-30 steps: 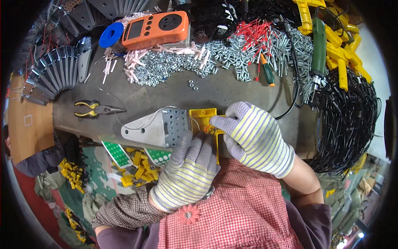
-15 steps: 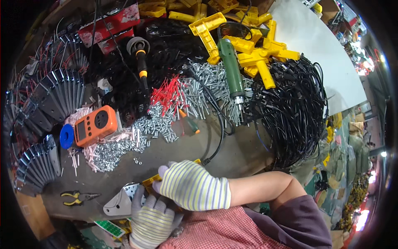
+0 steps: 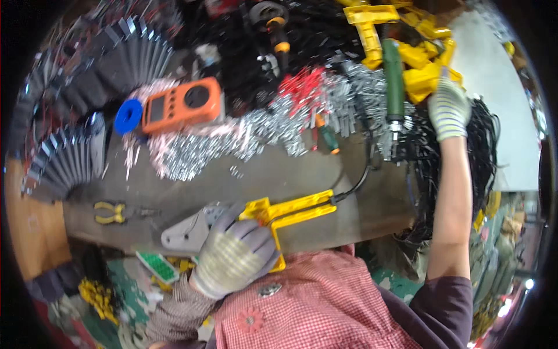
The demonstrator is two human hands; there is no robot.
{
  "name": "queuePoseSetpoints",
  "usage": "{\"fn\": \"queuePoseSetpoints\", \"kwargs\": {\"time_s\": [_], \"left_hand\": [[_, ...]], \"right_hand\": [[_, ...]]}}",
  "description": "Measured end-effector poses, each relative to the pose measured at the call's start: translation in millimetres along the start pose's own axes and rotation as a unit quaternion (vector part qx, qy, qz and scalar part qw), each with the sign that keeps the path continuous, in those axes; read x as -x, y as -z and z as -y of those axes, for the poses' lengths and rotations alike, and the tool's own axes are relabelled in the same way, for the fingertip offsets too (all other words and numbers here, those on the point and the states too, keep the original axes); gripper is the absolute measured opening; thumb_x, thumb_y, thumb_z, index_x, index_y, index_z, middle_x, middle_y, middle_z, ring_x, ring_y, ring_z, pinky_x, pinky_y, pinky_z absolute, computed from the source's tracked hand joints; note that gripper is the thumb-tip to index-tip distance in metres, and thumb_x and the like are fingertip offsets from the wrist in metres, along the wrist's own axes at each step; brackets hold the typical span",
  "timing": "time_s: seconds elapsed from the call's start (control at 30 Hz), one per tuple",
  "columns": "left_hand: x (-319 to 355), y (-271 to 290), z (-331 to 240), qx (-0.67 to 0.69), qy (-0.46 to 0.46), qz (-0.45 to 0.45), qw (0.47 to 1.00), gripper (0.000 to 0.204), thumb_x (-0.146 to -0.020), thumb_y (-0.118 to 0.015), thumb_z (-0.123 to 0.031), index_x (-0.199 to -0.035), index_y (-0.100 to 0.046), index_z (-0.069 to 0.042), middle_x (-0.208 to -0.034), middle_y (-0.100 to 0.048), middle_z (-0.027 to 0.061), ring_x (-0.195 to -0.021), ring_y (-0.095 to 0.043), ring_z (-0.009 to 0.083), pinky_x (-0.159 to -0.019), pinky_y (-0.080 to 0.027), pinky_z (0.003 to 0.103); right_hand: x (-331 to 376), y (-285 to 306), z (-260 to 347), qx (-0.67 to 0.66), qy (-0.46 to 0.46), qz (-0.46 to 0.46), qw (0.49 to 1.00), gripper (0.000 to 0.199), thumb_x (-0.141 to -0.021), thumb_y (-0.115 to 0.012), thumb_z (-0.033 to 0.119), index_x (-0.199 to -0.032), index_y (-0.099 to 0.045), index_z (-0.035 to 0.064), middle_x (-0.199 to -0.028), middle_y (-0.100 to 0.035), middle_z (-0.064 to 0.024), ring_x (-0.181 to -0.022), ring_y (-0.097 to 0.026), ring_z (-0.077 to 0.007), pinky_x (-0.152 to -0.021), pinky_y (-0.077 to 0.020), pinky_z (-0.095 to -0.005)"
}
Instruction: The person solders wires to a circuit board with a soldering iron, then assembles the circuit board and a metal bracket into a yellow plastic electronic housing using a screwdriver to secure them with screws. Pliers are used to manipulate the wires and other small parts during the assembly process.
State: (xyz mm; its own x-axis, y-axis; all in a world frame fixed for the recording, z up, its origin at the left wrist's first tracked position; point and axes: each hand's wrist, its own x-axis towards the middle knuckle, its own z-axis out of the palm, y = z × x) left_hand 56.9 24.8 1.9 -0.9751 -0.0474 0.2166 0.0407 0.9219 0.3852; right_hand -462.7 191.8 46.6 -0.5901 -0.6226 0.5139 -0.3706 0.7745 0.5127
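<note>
My left hand (image 3: 235, 256), in a striped glove with grey fingers, is closed over a yellow plastic handle shell (image 3: 302, 210) at the table's front edge. A black cable (image 3: 357, 185) lies along the shell's arm and leaves at its right end. Against the shell's left side sits a grey metal plate (image 3: 186, 234), partly under my fingers. My right hand (image 3: 449, 110) is stretched to the far right, touching a yellow shell (image 3: 421, 82) in the pile. Its fingers are blurred and partly hidden, so their grip does not show.
A green electric screwdriver (image 3: 393, 81) lies by heaped screws (image 3: 343, 96), red sleeves (image 3: 302, 87) and black cables (image 3: 485, 139). Leftward are an orange meter (image 3: 183, 107), a blue spool (image 3: 128, 116), nuts (image 3: 183, 160), stacked metal plates (image 3: 67, 160) and yellow-handled pliers (image 3: 113, 213).
My right hand has left the shell at the front edge and reached out to the yellow pile. My left hand now covers the shell's near part. The whole view has shifted.
</note>
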Motion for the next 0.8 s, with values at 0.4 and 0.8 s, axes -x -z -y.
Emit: {"fn": "queuePoseSetpoints", "kwargs": {"time_s": [0.4,0.8], "left_hand": [[6.9,-4.8,-0.9,-0.028,0.009,-0.017,0.999,0.016,-0.072,-0.082,-0.027,-0.081,-0.075,-0.017,-0.094,-0.071,-0.0012,-0.096,-0.069,0.021,-0.116,-0.044,0.056],[9.3,-0.7,2.5,0.0,0.003,-0.022,1.0,0.028,-0.075,-0.08,-0.026,-0.098,-0.074,-0.011,-0.106,-0.072,0.0072,-0.104,-0.07,0.0281,-0.108,-0.045,0.06]], "right_hand": [[125.5,130.0,59.8,-0.916,-0.103,0.083,0.379,0.072,-0.093,-0.076,0.037,-0.15,-0.051,0.0004,-0.103,-0.065,-0.0107,-0.089,-0.061,-0.0222,-0.081,-0.051,-0.0345],[218.5,202.2,172.3,-0.798,0.168,0.022,0.578,0.047,-0.099,-0.067,0.04,-0.129,-0.064,0.0038,-0.112,-0.07,-0.0127,-0.099,-0.068,-0.0335,-0.086,-0.0537,-0.0462]]}}
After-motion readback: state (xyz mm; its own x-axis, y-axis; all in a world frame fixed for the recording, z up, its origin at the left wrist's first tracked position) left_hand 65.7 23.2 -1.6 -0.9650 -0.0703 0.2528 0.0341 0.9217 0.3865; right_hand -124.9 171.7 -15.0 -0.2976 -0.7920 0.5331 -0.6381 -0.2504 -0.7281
